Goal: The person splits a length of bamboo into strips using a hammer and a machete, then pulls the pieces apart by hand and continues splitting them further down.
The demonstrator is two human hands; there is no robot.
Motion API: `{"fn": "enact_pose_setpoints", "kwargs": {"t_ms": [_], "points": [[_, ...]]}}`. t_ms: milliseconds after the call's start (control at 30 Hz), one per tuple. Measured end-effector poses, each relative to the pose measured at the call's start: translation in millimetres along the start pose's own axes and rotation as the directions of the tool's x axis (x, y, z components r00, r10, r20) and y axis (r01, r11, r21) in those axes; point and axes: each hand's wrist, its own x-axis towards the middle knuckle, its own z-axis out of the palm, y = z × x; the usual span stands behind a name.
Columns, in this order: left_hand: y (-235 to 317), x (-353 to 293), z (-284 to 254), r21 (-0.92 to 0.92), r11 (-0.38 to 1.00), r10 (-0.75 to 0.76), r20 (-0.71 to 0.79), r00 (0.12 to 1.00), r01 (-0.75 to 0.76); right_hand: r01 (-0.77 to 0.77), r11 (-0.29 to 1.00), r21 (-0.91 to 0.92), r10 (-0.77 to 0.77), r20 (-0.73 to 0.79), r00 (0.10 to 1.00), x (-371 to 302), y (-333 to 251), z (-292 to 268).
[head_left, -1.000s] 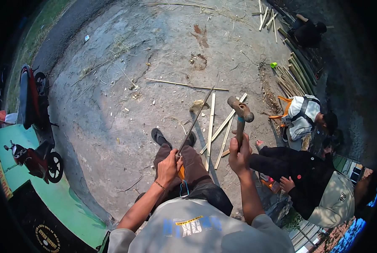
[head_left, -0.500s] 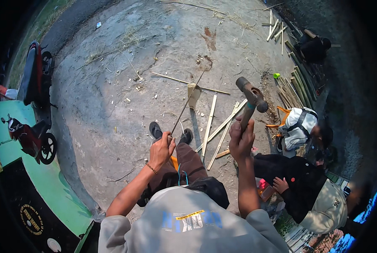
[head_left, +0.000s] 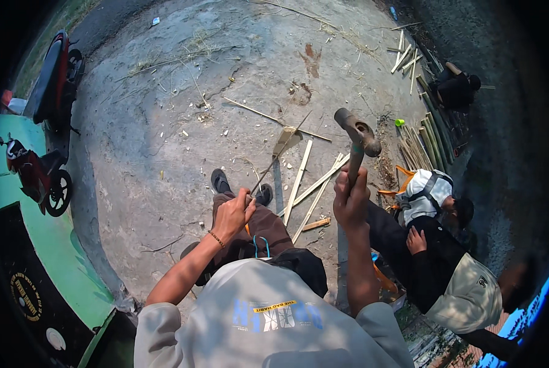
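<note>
The left hand (head_left: pixel 233 216) has its fingers clamped on the near end of a long, thin, dark blade-like strip (head_left: pixel 278 156), which points away from the body and crosses a tan, blocky piece (head_left: pixel 293 140), though whether the two touch I cannot tell. The right hand (head_left: pixel 352 201) grips the handle of a brown, rust-toned metal hammer (head_left: pixel 353 127), fingers wrapped round it, head upward. Straight, pale wooden strips (head_left: pixel 298 175) lie between the hands' tools, well in from the rough grey ground's (head_left: pixel 145 153) left edge.
</note>
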Motion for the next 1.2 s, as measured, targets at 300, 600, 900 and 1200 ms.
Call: {"fn": "enact_pose_setpoints", "kwargs": {"t_ms": [300, 600, 900, 1200], "points": [[9, -15, 1, 0.018, 0.999, -0.026, -0.038, 0.999, 0.027, -0.305, 0.942, -0.140, 0.330, 0.223, 0.917, -14, 20, 18], [7, -12, 1, 0.028, 0.999, 0.034, -0.009, 0.999, -0.034, 0.003, 0.994, -0.107, 0.000, 0.019, 1.000, -16, 21, 41], [7, -19, 2, 0.024, 0.999, 0.049, -0.039, 0.998, -0.048, -0.150, 0.985, 0.089, 0.153, -0.035, 0.988, 5, -41, -11], [7, 2, -2, 0.057, 0.998, -0.003, -0.012, 1.000, 0.004, -0.172, 0.967, -0.186, 0.210, 0.209, 0.955, -17, 54, 46]]}}
